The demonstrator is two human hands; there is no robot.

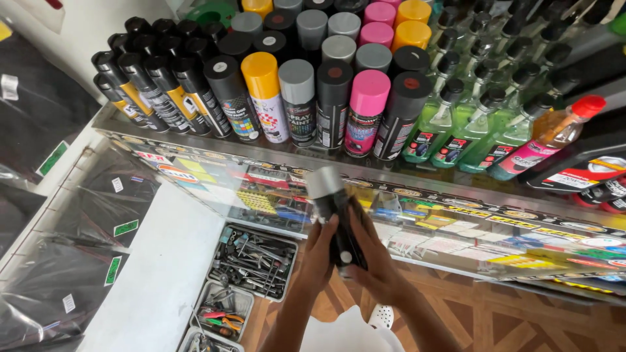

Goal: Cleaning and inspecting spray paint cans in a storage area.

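A spray can with a silver-grey cap (329, 205) and dark body is held tilted in front of a glass counter. My left hand (318, 251) wraps its left side. My right hand (370, 261) grips its lower right side and base, together with a black cloth or wrap (357, 225) around the body. Behind it, on the glass shelf (215, 156), stand rows of spray cans: black caps (163, 85), a yellow cap (261, 78), grey caps (297, 81), a pink cap (370, 91).
Green spray bottles (469, 124) and an orange bottle with a red cap (554, 133) fill the shelf's right side. Trays of tools (254, 261) lie on a white surface at lower left. Black packaged items (72, 261) hang at the left. A wooden-pattern floor (508, 319) shows below.
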